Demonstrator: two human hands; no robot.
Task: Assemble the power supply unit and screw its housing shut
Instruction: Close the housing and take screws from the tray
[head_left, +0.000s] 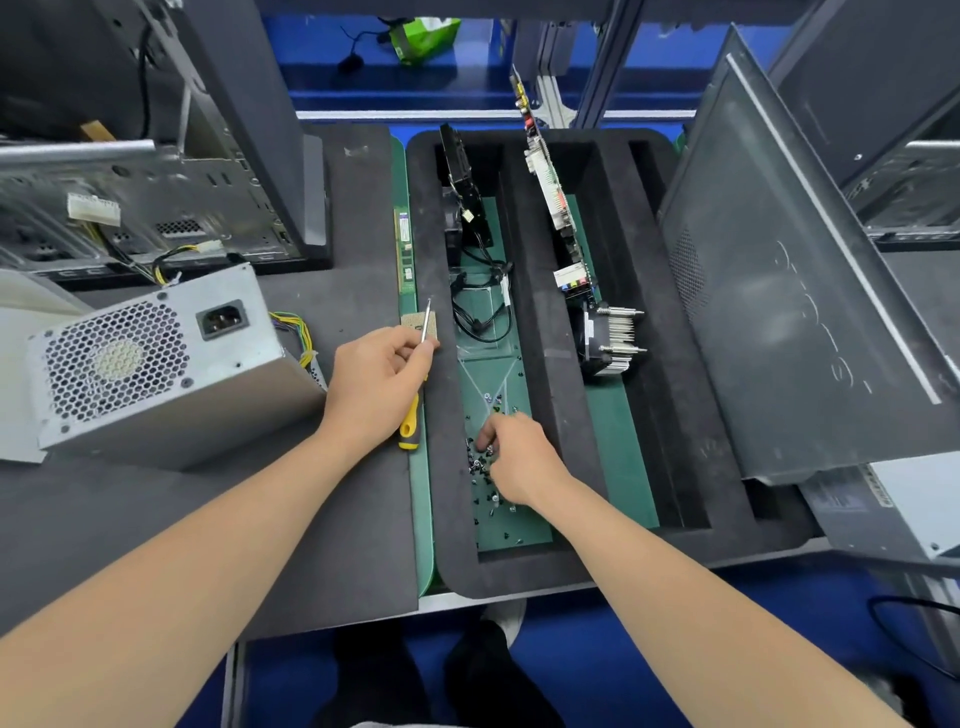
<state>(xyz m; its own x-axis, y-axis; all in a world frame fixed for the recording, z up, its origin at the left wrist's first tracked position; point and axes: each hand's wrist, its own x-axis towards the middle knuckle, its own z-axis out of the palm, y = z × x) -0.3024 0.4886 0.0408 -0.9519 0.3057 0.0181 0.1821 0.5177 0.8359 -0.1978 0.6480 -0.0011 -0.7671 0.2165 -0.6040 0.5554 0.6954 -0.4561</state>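
My left hand (379, 379) grips the screwdriver (411, 415), fingers curled round it and shaft pointing far, over the mat (374, 530) just left of the tray (550, 395). My right hand (519, 460) reaches into the tray's left compartment, fingertips bent down among loose screws (472, 467); I cannot tell whether they pinch one. The power supply (156, 364) sits on the mat, left of my left hand, its grille facing me.

Matt grey metal power supply housing (156, 374)
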